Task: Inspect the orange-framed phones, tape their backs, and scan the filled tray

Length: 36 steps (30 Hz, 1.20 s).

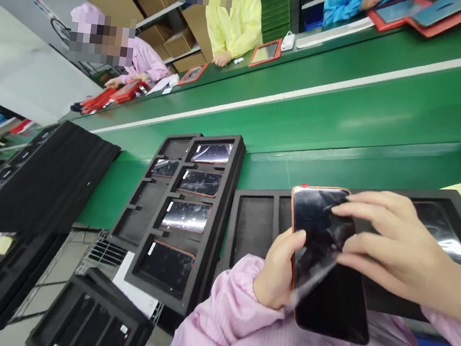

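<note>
A black phone [325,295] with an orange rim is held upright over my lap. My left hand [275,270] is closed on its left edge, thumb on the screen's side. A clear protective film [314,274] is partly lifted off the glass. My right hand [389,244] lies across the upper screen, fingers pinched at the film's top. Behind the phone sits a black foam tray [255,226] with empty slots on its left.
A second black foam tray [225,217] to the left holds several phones with film. More black trays [47,174] are stacked at far left and below. A green conveyor belt [345,114] runs behind. Across it, three other people handle red-framed devices.
</note>
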### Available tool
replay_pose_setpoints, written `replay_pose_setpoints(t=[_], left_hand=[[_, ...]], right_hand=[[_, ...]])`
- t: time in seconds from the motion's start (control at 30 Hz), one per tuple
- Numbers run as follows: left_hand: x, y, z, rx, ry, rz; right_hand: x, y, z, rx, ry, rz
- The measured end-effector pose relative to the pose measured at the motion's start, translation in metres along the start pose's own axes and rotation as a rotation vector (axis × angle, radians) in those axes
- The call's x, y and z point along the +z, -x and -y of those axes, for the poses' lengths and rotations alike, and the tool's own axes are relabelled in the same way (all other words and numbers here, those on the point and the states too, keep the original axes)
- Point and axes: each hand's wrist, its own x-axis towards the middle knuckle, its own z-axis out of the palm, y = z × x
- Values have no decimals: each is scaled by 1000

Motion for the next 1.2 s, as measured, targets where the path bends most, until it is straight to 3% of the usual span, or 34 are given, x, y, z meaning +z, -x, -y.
replay_pose_setpoints(t=[0.17,0.23,0.3,0.33,0.4,0.47,0.53,0.67,0.73,0.83,0.93,1.03,1.2], left_hand=[[-2,-2,1,16,-1,47],[-4,-2,1,18,3,60],[-7,-3,1,30,-11,51],[-9,-3,2,38,-21,44],[-11,-4,3,49,-47,40],[-12,-5,4,64,-78,36],[-13,-5,3,74,-122,16],[-18,-5,-5,54,-161,-116],[-20,-5,-10,30,-141,-139],[-20,-4,-11,9,-120,-110],[-15,-1,-7,-32,-129,-62],[-9,3,-1,-95,-162,-5],[-8,8,6,-166,-272,179]], right_hand=[[15,-5,3,302,9,-81],[17,-5,3,389,-69,-145],[18,-1,3,597,-197,-226],[19,2,4,730,-296,-220],[22,9,9,961,-547,-64],[23,16,13,1087,-779,188],[20,22,14,1167,-903,305],[4,37,-3,1307,-841,91],[-1,47,-17,1320,-750,-5],[6,63,-32,1258,-597,65],[16,69,-34,1009,-184,97],[10,55,-23,742,165,-57],[-13,2,-10,449,-50,-153]])
